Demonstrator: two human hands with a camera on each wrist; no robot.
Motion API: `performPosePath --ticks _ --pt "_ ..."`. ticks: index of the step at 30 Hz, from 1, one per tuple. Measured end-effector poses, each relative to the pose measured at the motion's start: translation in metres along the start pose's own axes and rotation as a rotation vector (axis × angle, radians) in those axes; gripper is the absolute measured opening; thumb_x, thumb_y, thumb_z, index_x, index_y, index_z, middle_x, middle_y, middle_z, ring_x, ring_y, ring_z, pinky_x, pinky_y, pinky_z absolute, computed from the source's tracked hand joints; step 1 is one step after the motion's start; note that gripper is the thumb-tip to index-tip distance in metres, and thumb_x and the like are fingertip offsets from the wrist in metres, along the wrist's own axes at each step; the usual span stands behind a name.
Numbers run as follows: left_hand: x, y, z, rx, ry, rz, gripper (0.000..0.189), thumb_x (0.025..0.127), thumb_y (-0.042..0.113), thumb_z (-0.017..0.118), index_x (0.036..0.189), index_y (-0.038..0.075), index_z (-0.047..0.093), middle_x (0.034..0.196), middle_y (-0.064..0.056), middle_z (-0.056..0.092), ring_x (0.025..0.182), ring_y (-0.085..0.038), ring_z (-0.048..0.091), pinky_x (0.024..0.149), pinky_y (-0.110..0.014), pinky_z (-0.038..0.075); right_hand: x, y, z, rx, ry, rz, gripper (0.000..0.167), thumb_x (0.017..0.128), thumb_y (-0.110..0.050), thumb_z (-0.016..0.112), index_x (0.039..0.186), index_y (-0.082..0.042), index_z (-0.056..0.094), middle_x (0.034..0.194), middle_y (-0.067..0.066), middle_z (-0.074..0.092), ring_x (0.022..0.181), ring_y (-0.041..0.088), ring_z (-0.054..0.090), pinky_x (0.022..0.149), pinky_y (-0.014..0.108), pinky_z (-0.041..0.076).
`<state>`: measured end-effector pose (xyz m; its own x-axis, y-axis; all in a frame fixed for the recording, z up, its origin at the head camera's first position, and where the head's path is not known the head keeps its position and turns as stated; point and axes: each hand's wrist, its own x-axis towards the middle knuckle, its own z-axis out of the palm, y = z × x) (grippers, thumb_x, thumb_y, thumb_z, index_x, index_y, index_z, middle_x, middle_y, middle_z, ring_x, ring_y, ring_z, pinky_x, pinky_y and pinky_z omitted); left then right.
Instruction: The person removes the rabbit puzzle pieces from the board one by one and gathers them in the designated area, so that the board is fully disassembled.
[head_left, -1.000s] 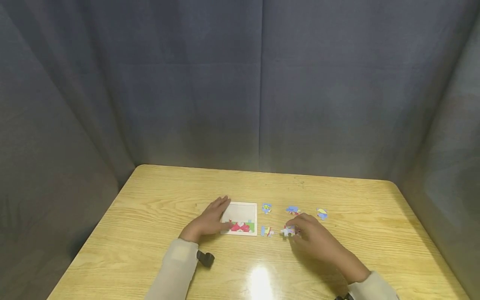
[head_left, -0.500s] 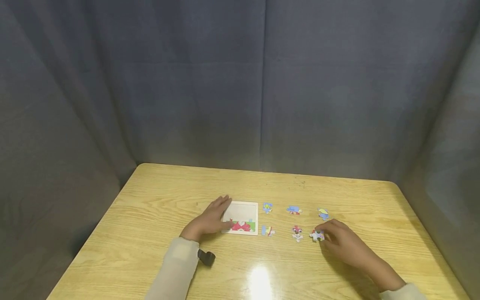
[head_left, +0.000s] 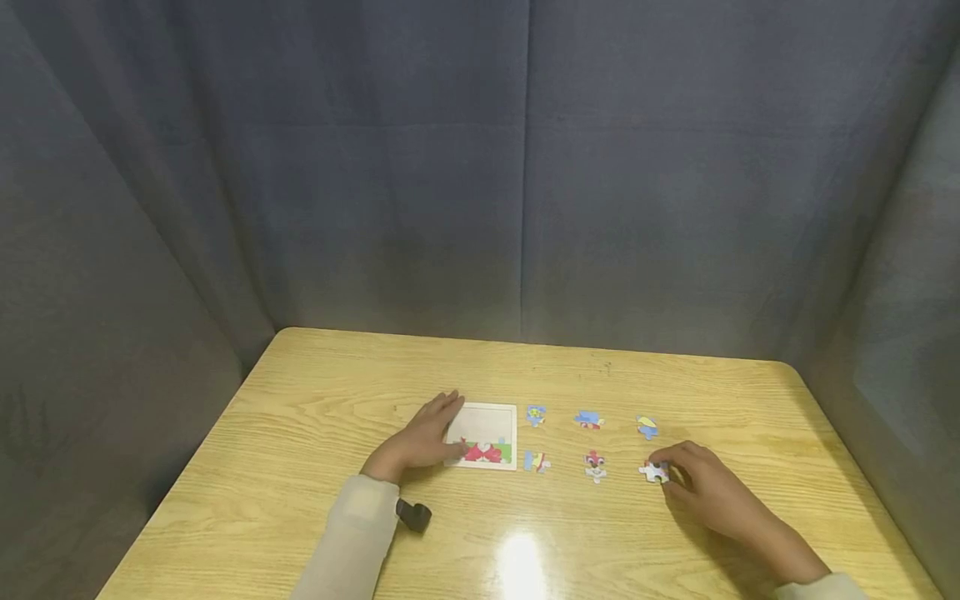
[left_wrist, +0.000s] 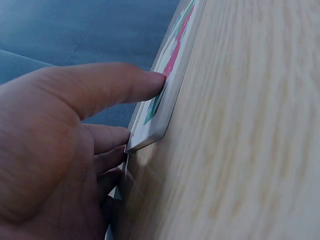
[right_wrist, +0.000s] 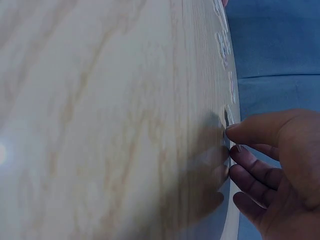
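My left hand [head_left: 418,437] rests at the left side of a white-framed puzzle tray [head_left: 515,437]. Its thumb presses on the lower left of the tray, and its fingers lie along the left edge. Red and green pieces [head_left: 483,452] fill the tray's bottom row; above them the board is bare. Far to the right, my right hand [head_left: 708,492] pinches a white puzzle piece [head_left: 652,472] between thumb and fingers, at the table surface. In the right wrist view the right hand [right_wrist: 295,170] partly hides that piece.
Loose pieces lie between the tray and my right hand: a blue one with a yellow flower [head_left: 536,415], a blue-and-yellow one [head_left: 536,462], a face piece [head_left: 595,467], a blue-and-red one [head_left: 588,419] and another yellow-and-blue one [head_left: 647,427]. A dark curtain [head_left: 375,208] surrounds the wooden table [head_left: 315,392].
My right hand has moved right with the white puzzle piece, away from the face piece, which now shows fully. The left hand keeps its place on the tray.
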<state>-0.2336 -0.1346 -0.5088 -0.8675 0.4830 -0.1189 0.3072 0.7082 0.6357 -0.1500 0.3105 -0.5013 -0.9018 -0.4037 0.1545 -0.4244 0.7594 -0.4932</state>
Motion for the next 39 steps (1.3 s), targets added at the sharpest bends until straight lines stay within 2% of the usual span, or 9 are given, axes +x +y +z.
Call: performPosePath --ticks 2,9,15,22,28,32,35,36,39 --pt "0.0 -0.001 0.001 0.005 -0.001 0.003 0.084 0.089 0.033 0.064 0.154 0.004 0.021 0.162 -0.009 0.012 0.148 -0.033 0.004 0.114 -0.06 0.012 0.0 0.001 0.0 0.004 0.002 -0.004 0.036 0.084 -0.001 0.072 0.118 -0.01 0.064 0.115 0.002 0.061 0.107 0.028 0.055 0.088 0.053 0.049" --pt "0.001 -0.002 0.001 0.019 -0.009 -0.007 0.084 0.089 0.036 0.064 0.155 0.007 0.02 0.163 -0.006 0.01 0.149 -0.03 0.003 0.115 -0.058 0.012 0.001 0.003 0.002 0.004 0.008 -0.007 0.036 0.084 0.0 0.072 0.118 -0.01 0.063 0.115 0.003 0.059 0.105 0.027 0.053 0.085 0.051 0.049" --pt "0.001 -0.003 0.001 0.011 0.005 0.01 0.084 0.089 0.034 0.064 0.154 0.004 0.022 0.162 -0.009 0.013 0.148 -0.032 0.004 0.114 -0.059 0.013 0.001 0.002 0.002 0.015 0.007 0.0 0.036 0.085 0.0 0.071 0.118 -0.011 0.063 0.115 0.004 0.058 0.105 0.028 0.051 0.085 0.051 0.048" --pt "0.0 -0.004 0.002 0.018 0.007 0.015 0.082 0.09 0.034 0.062 0.155 0.005 0.021 0.162 -0.009 0.012 0.148 -0.032 0.004 0.115 -0.058 0.013 0.0 0.004 0.004 -0.005 0.009 -0.009 0.036 0.085 -0.002 0.071 0.119 -0.01 0.063 0.114 0.001 0.058 0.099 0.02 0.048 0.079 0.036 0.048" --pt "0.0 -0.004 0.003 0.018 -0.004 0.012 0.078 0.093 0.035 0.057 0.155 0.007 0.02 0.163 -0.006 0.011 0.149 -0.03 0.002 0.115 -0.058 0.011 0.0 0.002 0.001 0.069 -0.006 0.024 0.039 0.091 -0.011 0.067 0.128 -0.003 0.057 0.121 0.01 0.058 0.11 0.032 0.056 0.088 0.054 0.05" --pt "-0.001 -0.003 0.003 0.014 -0.006 -0.005 0.073 0.094 0.031 0.052 0.156 0.009 0.019 0.163 -0.005 0.01 0.149 -0.028 0.001 0.115 -0.057 0.01 0.007 -0.006 0.002 0.113 0.006 0.029 0.044 0.096 -0.02 0.063 0.133 -0.001 0.052 0.122 0.013 0.056 0.107 0.034 0.058 0.088 0.055 0.05" --pt "-0.002 -0.003 0.001 0.001 -0.008 -0.022 0.071 0.094 0.028 0.049 0.156 0.011 0.019 0.163 -0.003 0.009 0.149 -0.026 0.001 0.115 -0.058 0.009 0.017 -0.018 0.011 0.162 0.012 0.016 0.045 0.097 -0.024 0.061 0.135 -0.004 0.051 0.125 0.013 0.055 0.104 0.032 0.057 0.085 0.052 0.052" --pt "-0.002 -0.004 0.001 -0.001 -0.008 -0.022 0.071 0.094 0.027 0.048 0.156 0.012 0.019 0.163 -0.003 0.009 0.149 -0.026 0.001 0.115 -0.058 0.009 0.022 -0.024 0.015 0.183 0.015 0.017 0.045 0.097 -0.024 0.062 0.136 -0.005 0.052 0.128 0.013 0.054 0.108 0.034 0.057 0.086 0.056 0.051" --pt "-0.002 -0.005 0.001 -0.008 -0.004 -0.024 0.073 0.091 0.025 0.049 0.156 0.013 0.019 0.163 -0.002 0.01 0.149 -0.026 0.001 0.115 -0.06 0.009 0.035 -0.042 0.026 0.226 0.002 -0.018 0.044 0.097 -0.024 0.062 0.136 -0.007 0.051 0.131 0.011 0.053 0.113 0.034 0.054 0.088 0.057 0.049"
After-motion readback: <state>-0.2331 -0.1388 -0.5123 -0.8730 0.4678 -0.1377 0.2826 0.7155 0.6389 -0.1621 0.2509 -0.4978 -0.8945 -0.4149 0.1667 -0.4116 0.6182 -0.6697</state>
